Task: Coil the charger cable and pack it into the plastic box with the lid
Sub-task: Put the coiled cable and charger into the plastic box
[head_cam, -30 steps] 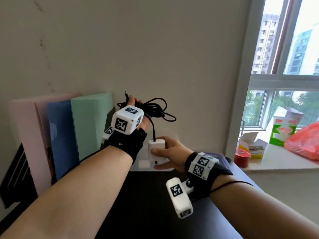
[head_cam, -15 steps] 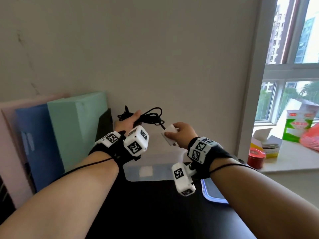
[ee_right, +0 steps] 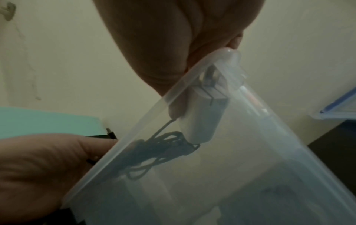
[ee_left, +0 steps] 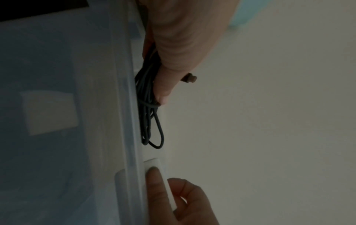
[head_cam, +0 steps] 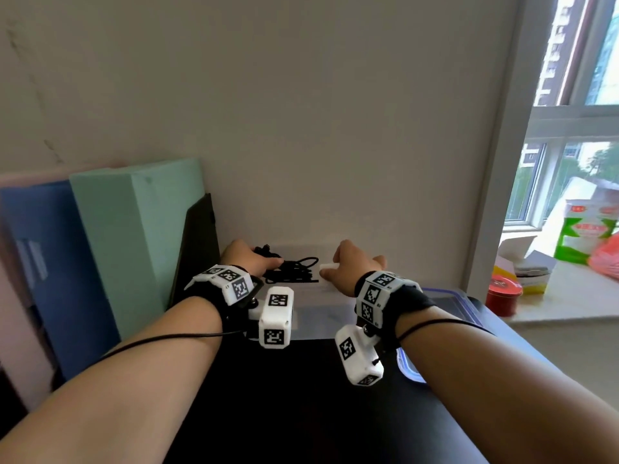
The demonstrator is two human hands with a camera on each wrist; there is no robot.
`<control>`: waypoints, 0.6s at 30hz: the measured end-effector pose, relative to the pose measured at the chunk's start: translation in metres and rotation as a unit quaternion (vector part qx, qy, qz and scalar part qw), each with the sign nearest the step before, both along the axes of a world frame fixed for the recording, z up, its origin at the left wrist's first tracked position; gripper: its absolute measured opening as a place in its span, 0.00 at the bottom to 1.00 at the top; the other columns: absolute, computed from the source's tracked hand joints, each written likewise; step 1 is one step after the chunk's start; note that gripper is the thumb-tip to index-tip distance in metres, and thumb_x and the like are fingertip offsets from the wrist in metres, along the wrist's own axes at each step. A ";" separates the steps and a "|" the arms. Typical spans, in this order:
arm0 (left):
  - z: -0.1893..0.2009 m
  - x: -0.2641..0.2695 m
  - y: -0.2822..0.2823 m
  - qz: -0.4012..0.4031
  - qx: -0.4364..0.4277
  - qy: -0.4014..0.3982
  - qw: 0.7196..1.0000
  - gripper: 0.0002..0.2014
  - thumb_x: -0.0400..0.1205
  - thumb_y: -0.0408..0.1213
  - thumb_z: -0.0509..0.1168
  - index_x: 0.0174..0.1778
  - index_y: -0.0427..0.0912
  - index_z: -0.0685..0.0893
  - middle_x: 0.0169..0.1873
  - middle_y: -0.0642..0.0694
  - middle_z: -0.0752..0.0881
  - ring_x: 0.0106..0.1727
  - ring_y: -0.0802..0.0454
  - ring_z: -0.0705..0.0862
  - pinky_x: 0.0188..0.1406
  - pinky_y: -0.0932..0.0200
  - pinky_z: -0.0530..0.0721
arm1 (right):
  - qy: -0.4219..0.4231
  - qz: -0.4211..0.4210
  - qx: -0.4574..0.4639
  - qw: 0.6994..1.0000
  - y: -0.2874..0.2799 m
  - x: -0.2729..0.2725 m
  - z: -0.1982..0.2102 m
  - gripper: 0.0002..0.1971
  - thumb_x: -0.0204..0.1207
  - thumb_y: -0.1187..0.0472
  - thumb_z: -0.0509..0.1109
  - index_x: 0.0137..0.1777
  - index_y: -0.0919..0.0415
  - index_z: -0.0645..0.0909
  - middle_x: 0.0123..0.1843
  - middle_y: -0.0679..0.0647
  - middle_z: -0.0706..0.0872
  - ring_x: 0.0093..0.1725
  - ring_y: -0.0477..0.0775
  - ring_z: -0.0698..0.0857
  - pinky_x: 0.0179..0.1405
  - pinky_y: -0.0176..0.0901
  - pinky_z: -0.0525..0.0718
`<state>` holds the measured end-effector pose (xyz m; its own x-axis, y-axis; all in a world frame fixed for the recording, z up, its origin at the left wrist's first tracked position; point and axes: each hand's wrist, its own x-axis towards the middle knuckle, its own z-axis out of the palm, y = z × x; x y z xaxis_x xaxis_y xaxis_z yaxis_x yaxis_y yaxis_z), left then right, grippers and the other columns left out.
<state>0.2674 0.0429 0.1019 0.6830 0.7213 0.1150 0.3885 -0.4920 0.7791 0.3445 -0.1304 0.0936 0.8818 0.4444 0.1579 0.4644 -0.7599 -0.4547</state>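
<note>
1. Both hands have come down from the air into the clear plastic box [head_cam: 311, 316].
2. Left hand [head_cam: 249, 259] is gripping the coiled black cable [head_cam: 294, 271], whose loops are running left to right.
3. Right hand [head_cam: 355, 266] is pinching the white charger [head_cam: 326, 266] at the box's right end.
4. Box is standing on a black table [head_cam: 301, 413] against a beige wall [head_cam: 318, 112], with the lid [head_cam: 445, 303] beside it.

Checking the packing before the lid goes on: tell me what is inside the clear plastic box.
Inside the clear plastic box are the coiled black cable, gripped by the left hand, and the white charger block, held by the right hand. The box floor beneath them is too hazy to judge.
</note>
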 end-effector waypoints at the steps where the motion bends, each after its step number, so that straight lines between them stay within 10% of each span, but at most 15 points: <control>1: -0.001 -0.001 0.002 0.002 0.010 0.014 1.000 0.27 0.65 0.48 0.77 0.52 0.31 0.83 0.49 0.40 0.87 0.53 0.40 0.85 0.48 0.55 0.80 | 0.004 0.003 -0.005 1.000 0.001 0.001 0.000 0.18 0.76 0.44 0.65 0.58 0.56 0.72 0.57 0.53 0.85 0.60 0.60 0.82 0.70 0.53 0.61; 9: -0.017 0.002 0.002 -0.012 0.124 0.134 0.983 0.36 0.42 0.71 0.67 0.38 0.49 0.86 0.47 0.48 0.90 0.55 0.43 0.84 0.65 0.44 0.76 | -0.008 0.020 -0.111 0.994 0.004 0.010 0.001 0.15 0.77 0.49 0.63 0.57 0.57 0.74 0.58 0.54 0.86 0.59 0.59 0.82 0.67 0.57 0.61; 12: -0.021 0.009 0.004 -0.019 0.187 0.249 0.950 0.41 0.44 0.77 0.60 0.45 0.52 0.85 0.52 0.49 0.87 0.64 0.41 0.76 0.68 0.39 0.69 | -0.011 0.032 -0.175 0.984 0.002 0.009 0.001 0.11 0.78 0.49 0.61 0.45 0.56 0.75 0.53 0.55 0.85 0.59 0.60 0.81 0.66 0.57 0.62; 18: -0.016 0.001 0.000 -0.048 0.198 0.286 0.936 0.34 0.67 0.68 0.58 0.62 0.51 0.82 0.67 0.49 0.81 0.74 0.42 0.71 0.74 0.42 0.61 | 0.016 0.014 -0.121 0.992 -0.008 0.011 -0.006 0.14 0.76 0.54 0.59 0.61 0.51 0.75 0.67 0.59 0.77 0.69 0.63 0.73 0.68 0.56 0.65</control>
<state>0.2684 0.0424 0.0862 0.7733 0.6324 -0.0444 0.6266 -0.7518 0.2055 0.3556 -0.1382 0.0881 0.8715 0.4901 0.0158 0.4750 -0.8357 -0.2758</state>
